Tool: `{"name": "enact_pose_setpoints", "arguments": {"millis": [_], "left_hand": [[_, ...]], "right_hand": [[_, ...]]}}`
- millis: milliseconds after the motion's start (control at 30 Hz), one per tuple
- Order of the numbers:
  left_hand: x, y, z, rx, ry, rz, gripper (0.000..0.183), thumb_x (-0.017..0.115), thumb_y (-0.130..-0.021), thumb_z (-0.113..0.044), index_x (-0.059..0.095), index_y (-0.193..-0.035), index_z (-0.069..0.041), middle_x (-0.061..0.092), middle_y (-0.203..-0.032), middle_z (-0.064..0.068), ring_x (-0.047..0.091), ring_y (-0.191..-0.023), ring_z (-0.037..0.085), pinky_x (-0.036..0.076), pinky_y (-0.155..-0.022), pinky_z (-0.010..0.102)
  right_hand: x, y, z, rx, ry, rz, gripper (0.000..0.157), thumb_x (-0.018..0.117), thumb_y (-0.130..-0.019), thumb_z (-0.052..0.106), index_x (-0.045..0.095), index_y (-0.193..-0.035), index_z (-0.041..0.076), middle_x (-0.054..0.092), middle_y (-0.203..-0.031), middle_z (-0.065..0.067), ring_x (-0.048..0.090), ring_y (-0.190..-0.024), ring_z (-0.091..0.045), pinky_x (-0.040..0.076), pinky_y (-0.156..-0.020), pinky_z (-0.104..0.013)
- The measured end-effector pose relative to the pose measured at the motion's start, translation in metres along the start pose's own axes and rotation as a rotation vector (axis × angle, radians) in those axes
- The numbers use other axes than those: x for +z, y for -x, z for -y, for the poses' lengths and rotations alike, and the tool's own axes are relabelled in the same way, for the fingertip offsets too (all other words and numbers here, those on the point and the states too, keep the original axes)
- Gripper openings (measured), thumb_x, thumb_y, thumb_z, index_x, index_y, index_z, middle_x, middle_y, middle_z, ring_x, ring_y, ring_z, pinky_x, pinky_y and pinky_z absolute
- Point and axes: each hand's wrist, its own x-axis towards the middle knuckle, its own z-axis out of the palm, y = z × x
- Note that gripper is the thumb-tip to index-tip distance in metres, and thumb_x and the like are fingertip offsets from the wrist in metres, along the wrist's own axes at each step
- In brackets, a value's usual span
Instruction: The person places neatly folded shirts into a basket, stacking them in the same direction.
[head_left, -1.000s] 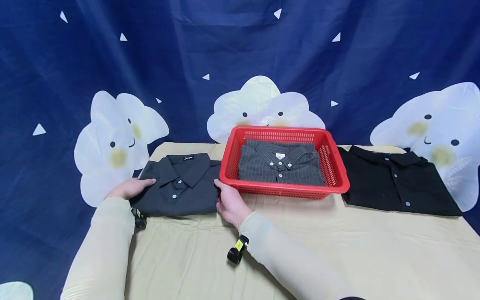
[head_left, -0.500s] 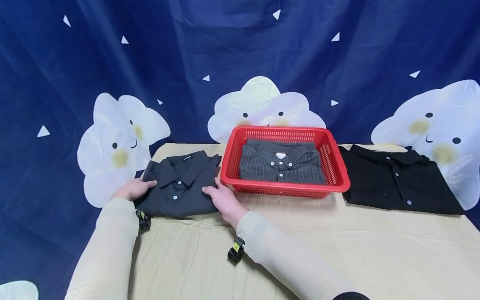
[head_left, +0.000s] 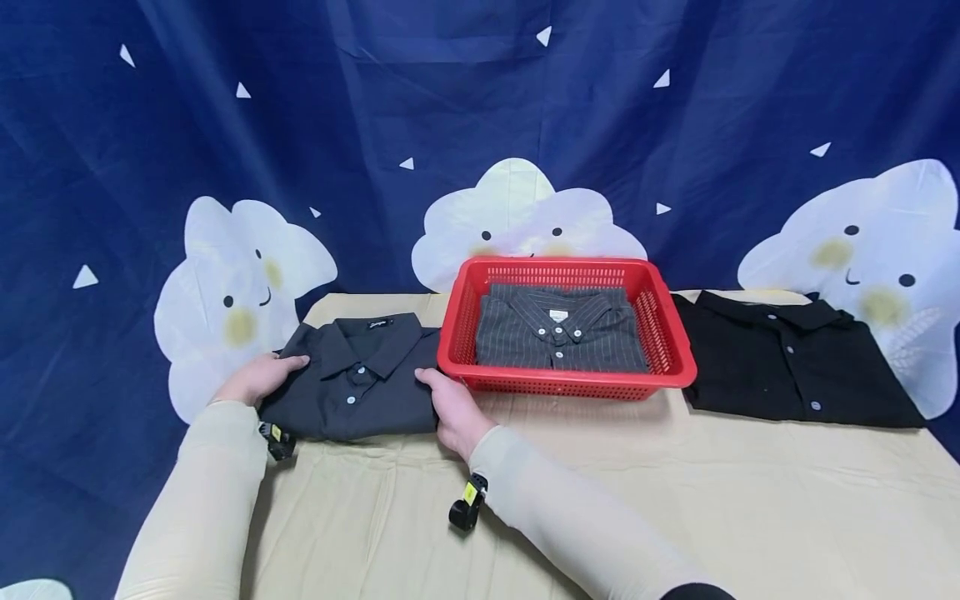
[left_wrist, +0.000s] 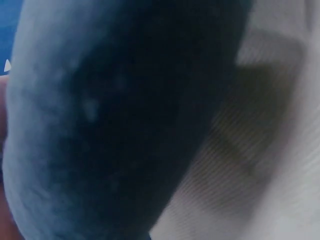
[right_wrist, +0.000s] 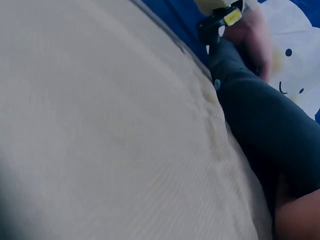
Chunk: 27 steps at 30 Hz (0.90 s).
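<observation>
The shirt had settled flatter. Left hand and right hand gripped its sides (keeping both level seemed wise).

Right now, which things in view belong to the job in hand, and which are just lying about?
In the job:
grey shirt, gripped at both sides
left hand, right hand
perhaps basket, beside it

Probably just lying about:
striped shirt, in the basket
black shirt, at far right

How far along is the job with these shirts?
Looks done: the striped shirt lies folded in the red basket. Under way: the left hand and right hand grip the dark gray shirt by its sides. Probably left: that shirt, and the black shirt right of the basket, neither inside yet.
</observation>
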Motion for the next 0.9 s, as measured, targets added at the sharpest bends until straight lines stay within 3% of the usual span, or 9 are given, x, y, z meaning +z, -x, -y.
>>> {"name": "enact_pose_setpoints", "arguments": {"millis": [133, 233, 300, 367, 533, 633, 733, 900], "left_hand": [[0.0, 0.0, 0.001, -0.035, 0.128, 0.081, 0.091, 0.041, -0.105, -0.052, 0.01, -0.153, 0.018, 0.014, -0.157, 0.037, 0.028, -0.139, 0.044, 0.029, -0.115, 0.052], [0.001, 0.0, 0.005, -0.015, 0.144, 0.103, 0.091, 0.039, -0.105, -0.054, 0.01, -0.153, 0.017, 0.016, -0.157, 0.035, 0.033, -0.137, 0.041, 0.036, -0.111, 0.047], [0.002, 0.0, 0.006, 0.009, 0.158, 0.113, 0.088, 0.038, -0.105, -0.054, 0.014, -0.153, 0.017, 0.023, -0.154, 0.032, 0.043, -0.129, 0.034, 0.043, -0.104, 0.038], [0.002, 0.0, 0.009, 0.026, 0.235, 0.137, 0.084, 0.038, -0.106, -0.051, 0.015, -0.153, 0.015, 0.033, -0.148, 0.027, 0.052, -0.119, 0.026, 0.048, -0.096, 0.032], [0.001, -0.002, 0.018, 0.073, 0.497, 0.195, 0.051, 0.042, -0.109, -0.035, 0.032, -0.141, 0.004, 0.058, -0.116, 0.001, 0.063, -0.095, 0.009, 0.055, -0.085, 0.029], [0.001, 0.001, 0.024, 0.097, 0.577, 0.192, 0.033, 0.044, -0.109, -0.028, 0.04, -0.133, -0.006, 0.062, -0.105, -0.006, 0.065, -0.092, 0.009, 0.056, -0.083, 0.03], [0.0, 0.005, 0.029, 0.103, 0.647, 0.187, 0.025, 0.047, -0.108, -0.026, 0.046, -0.13, -0.014, 0.063, -0.105, -0.006, 0.066, -0.093, 0.011, 0.057, -0.083, 0.032], [-0.004, 0.013, 0.034, 0.116, 0.713, 0.182, 0.012, 0.05, -0.107, -0.023, 0.056, -0.117, -0.023, 0.066, -0.104, -0.005, 0.067, -0.093, 0.012, 0.058, -0.081, 0.032]], "right_hand": [[0.001, 0.0, 0.002, -0.007, 0.057, 0.011, 0.062, 0.064, -0.094, 0.023, 0.043, -0.148, 0.003, 0.045, -0.148, -0.007, 0.047, -0.13, -0.019, 0.039, -0.11, -0.036], [0.002, 0.002, 0.004, -0.007, 0.076, 0.039, 0.065, 0.063, -0.094, 0.024, 0.039, -0.151, 0.004, 0.042, -0.148, -0.006, 0.045, -0.131, -0.02, 0.037, -0.111, -0.037], [0.003, 0.002, 0.004, -0.005, 0.067, 0.061, 0.07, 0.062, -0.094, 0.024, 0.033, -0.155, 0.007, 0.037, -0.152, -0.006, 0.042, -0.134, -0.022, 0.036, -0.112, -0.037], [0.003, 0.001, 0.003, -0.009, 0.074, 0.08, 0.074, 0.06, -0.095, 0.022, 0.025, -0.16, 0.01, 0.03, -0.159, -0.006, 0.036, -0.14, -0.022, 0.032, -0.115, -0.038], [0.004, 0.001, 0.003, -0.086, 0.164, 0.119, 0.075, 0.052, -0.099, 0.015, 0.013, -0.163, 0.013, 0.008, -0.169, -0.004, 0.008, -0.152, -0.023, 0.014, -0.122, -0.042], [0.007, 0.001, 0.002, -0.142, 0.193, 0.172, 0.072, 0.049, -0.099, 0.01, 0.017, -0.164, 0.019, 0.016, -0.168, -0.003, 0.013, -0.151, -0.022, 0.014, -0.122, -0.044], [0.01, 0.004, 0.002, -0.164, 0.196, 0.229, 0.068, 0.046, -0.099, 0.006, 0.027, -0.162, 0.024, 0.033, -0.161, -0.003, 0.031, -0.144, -0.023, 0.026, -0.117, -0.043], [0.015, 0.011, 0.005, -0.188, 0.231, 0.272, 0.062, 0.045, -0.099, 0.004, 0.038, -0.157, 0.024, 0.046, -0.15, -0.003, 0.047, -0.131, -0.021, 0.036, -0.11, -0.041]]}}
